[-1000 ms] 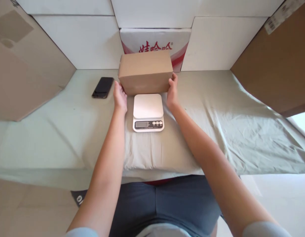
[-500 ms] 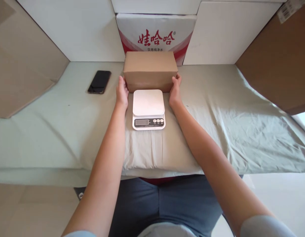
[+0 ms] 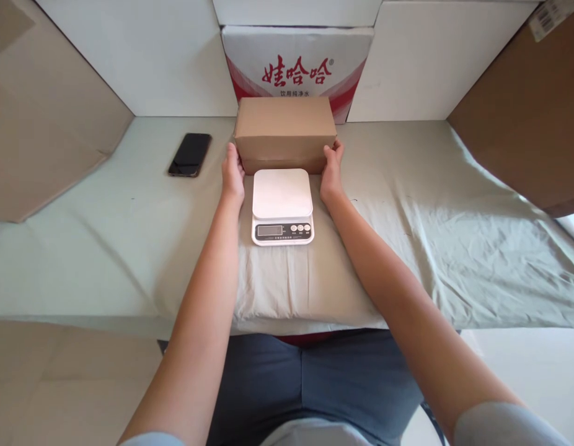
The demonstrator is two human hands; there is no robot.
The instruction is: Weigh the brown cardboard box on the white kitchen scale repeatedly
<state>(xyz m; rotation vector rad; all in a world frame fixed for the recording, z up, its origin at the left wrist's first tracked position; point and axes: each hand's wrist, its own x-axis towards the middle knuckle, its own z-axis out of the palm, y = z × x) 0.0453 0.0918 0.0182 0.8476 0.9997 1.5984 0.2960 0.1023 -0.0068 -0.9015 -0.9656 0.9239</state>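
A brown cardboard box [image 3: 285, 119] sits behind a white kitchen scale [image 3: 282, 193] on the cloth-covered table. My left hand [image 3: 233, 172] is at the box's left end, its thumb up along the front corner and its other fingers partly hidden against the side. At the right end, my right hand [image 3: 332, 168] grips the corner, thumb on the front face and fingers round the side. Between my forearms, the scale's platform carries nothing; its small display and several round buttons face me. Whether the box's underside touches the cloth is hard to see.
Left of the box lies a black phone [image 3: 189, 155]. A printed carton [image 3: 296, 59] with red lettering stands behind it, between white panels. Large brown cardboard pieces [image 3: 40, 124] flank the left side and the right side [image 3: 524, 118]. The green cloth [image 3: 408, 186] is wrinkled at right.
The whole view has shifted slightly, so everything appears a little further right. My hands stay on the box's two ends, and nothing else has visibly moved.
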